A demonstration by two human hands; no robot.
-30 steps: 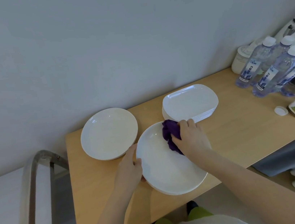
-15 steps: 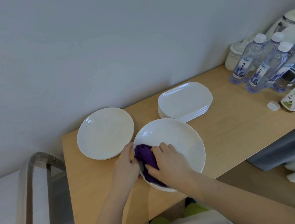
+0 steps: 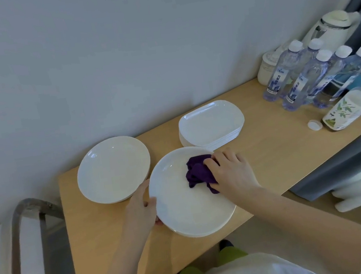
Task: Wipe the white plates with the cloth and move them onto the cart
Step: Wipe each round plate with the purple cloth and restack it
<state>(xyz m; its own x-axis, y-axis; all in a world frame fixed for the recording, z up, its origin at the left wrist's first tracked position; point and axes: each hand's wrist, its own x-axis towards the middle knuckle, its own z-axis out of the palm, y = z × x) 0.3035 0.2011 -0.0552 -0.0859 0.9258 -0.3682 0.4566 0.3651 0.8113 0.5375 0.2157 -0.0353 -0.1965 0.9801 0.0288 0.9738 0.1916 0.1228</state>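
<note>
Plates, all white, sit on a wooden counter (image 3: 270, 154) against a grey wall. At far left a metal cart handle (image 3: 15, 241) curves up beside the counter's end, well left of the left hand's fingers. Next comes a round stack (image 3: 113, 169), just beyond and left of those fingers, not touched by them. The left hand (image 3: 140, 214) grips the left rim of the plate (image 3: 185, 208) being wiped: its thumb lies over the rim, and the fingers (image 3: 158, 222) curl under the edge. How many plates lie under this one I cannot tell, though a second rim shows at its near edge. It sits at the counter's near edge, between the two hands.

On the plate's upper middle lies the purple cloth (image 3: 197, 171), bunched up. The right hand (image 3: 231, 173) presses down on it, its fingers (image 3: 210, 160) bent and close together, pinching the cloth from the right; the thumb touches the cloth's lower edge. Just beyond those fingers stands a stack of rounded oblong plates (image 3: 211, 122), its near edge close to the round plate's rim.

Far right of the fingers, by the wall, stand capped water bottles (image 3: 312, 76), a white kettle (image 3: 333, 27), a bottle with a leaf label (image 3: 347, 108) and a loose white cap (image 3: 314, 124).
</note>
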